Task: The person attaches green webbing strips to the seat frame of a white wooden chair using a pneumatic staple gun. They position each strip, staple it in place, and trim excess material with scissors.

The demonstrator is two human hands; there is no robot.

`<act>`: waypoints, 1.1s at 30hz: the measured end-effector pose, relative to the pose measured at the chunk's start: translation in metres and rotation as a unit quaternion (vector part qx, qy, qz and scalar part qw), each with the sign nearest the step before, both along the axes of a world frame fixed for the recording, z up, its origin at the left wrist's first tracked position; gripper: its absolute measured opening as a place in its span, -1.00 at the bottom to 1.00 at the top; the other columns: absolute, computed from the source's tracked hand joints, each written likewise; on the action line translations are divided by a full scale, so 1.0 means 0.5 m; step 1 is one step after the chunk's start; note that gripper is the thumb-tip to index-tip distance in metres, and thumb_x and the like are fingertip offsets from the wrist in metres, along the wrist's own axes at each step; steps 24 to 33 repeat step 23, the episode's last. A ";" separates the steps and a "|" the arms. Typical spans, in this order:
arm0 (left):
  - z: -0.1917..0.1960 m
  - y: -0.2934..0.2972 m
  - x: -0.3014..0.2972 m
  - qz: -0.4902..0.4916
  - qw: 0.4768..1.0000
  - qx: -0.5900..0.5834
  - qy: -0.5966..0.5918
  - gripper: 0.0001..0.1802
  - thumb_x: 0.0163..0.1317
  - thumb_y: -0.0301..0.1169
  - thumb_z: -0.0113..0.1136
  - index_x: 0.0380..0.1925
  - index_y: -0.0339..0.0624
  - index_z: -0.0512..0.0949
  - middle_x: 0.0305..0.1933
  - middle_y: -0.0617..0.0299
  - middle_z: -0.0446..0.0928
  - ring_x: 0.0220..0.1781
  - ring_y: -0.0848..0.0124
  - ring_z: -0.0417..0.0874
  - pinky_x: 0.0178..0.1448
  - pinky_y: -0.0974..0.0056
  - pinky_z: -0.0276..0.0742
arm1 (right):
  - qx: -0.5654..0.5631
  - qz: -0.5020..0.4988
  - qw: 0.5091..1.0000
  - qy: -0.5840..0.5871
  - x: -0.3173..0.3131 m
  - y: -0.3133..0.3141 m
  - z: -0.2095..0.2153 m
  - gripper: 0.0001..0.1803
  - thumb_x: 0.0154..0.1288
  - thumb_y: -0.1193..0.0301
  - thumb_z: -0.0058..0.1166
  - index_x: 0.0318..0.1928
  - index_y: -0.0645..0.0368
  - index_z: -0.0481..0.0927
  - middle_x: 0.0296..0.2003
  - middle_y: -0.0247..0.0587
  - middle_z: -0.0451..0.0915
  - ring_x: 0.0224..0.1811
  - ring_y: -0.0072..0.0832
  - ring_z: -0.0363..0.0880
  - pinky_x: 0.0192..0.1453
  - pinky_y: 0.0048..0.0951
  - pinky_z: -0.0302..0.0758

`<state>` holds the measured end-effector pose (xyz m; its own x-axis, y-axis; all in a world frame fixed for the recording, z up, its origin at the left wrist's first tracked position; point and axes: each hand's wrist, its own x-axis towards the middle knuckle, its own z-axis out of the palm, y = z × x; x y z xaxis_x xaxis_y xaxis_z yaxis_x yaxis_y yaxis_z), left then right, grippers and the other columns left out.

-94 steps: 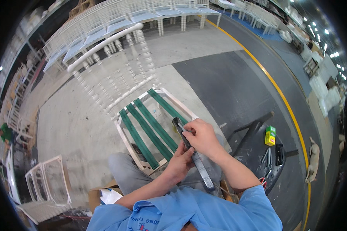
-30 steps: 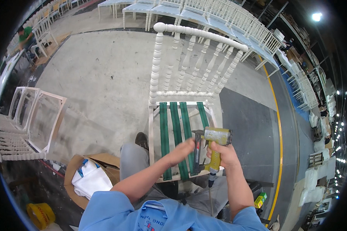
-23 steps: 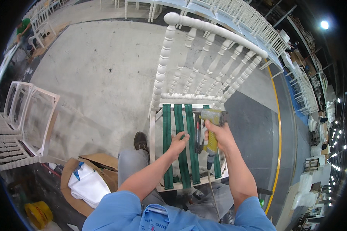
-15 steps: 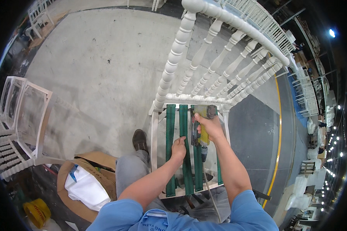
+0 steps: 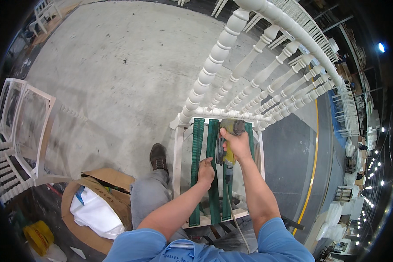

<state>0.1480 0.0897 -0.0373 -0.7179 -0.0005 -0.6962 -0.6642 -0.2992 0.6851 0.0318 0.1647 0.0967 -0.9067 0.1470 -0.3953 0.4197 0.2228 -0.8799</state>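
Observation:
A white wooden chair with turned spindles in its backrest [image 5: 260,76] stands in front of me. Several green webbing straps [image 5: 197,174] run front to back across its open seat frame [image 5: 178,161]. In my right hand [image 5: 239,146] is a yellow and dark air staple gun [image 5: 229,157], its head over a strap near the rear rail. A pale air hose [image 5: 231,205] trails from its handle toward me. My left hand [image 5: 206,171] has its fingers curled at the edge of the middle strap [image 5: 213,192], seemingly pinching it; the thumb side is partly hidden.
At left stands another pale chair frame [image 5: 41,131]. An open cardboard box [image 5: 118,179] holding white material [image 5: 96,216] lies by my left leg, with a yellow bucket [image 5: 38,238] beyond. Stacked white chairs [image 5: 345,109] line the right side. A yellow line [image 5: 310,196] crosses the floor.
My view has shifted, so the chair back appears farther right and larger. The staple gun stays near the rear rail in my right hand; my left hand remains at the middle strap.

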 end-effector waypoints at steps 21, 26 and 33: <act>0.022 -0.008 -0.005 0.009 0.999 0.034 -0.018 -0.56 0.65 -0.23 -0.23 0.20 -0.21 0.57 0.37 -0.02 0.40 0.46 0.08 0.39 0.56 0.13 0.22 | 0.026 0.030 0.999 0.001 -0.005 -0.011 -0.005 -0.76 0.33 0.31 0.41 -0.21 0.24 0.70 -0.44 -0.35 0.66 -0.64 -0.62 0.47 -0.61 -0.51 0.43; 0.027 -0.010 -0.007 -0.016 0.999 0.027 -0.032 -0.56 0.66 -0.21 -0.21 0.22 -0.20 0.56 0.41 -0.01 0.37 0.47 0.08 0.38 0.57 0.13 0.20 | 0.031 0.030 0.999 0.000 -0.010 -0.014 -0.003 -0.75 0.33 0.31 0.41 -0.21 0.25 0.70 -0.43 -0.34 0.66 -0.64 -0.62 0.47 -0.61 -0.51 0.43; 0.027 -0.010 -0.007 -0.016 0.999 0.027 -0.032 -0.56 0.66 -0.21 -0.21 0.22 -0.20 0.56 0.41 -0.01 0.37 0.47 0.08 0.38 0.57 0.13 0.20 | 0.031 0.030 0.999 0.000 -0.010 -0.014 -0.003 -0.75 0.33 0.31 0.41 -0.21 0.25 0.70 -0.43 -0.34 0.66 -0.64 -0.62 0.47 -0.61 -0.51 0.43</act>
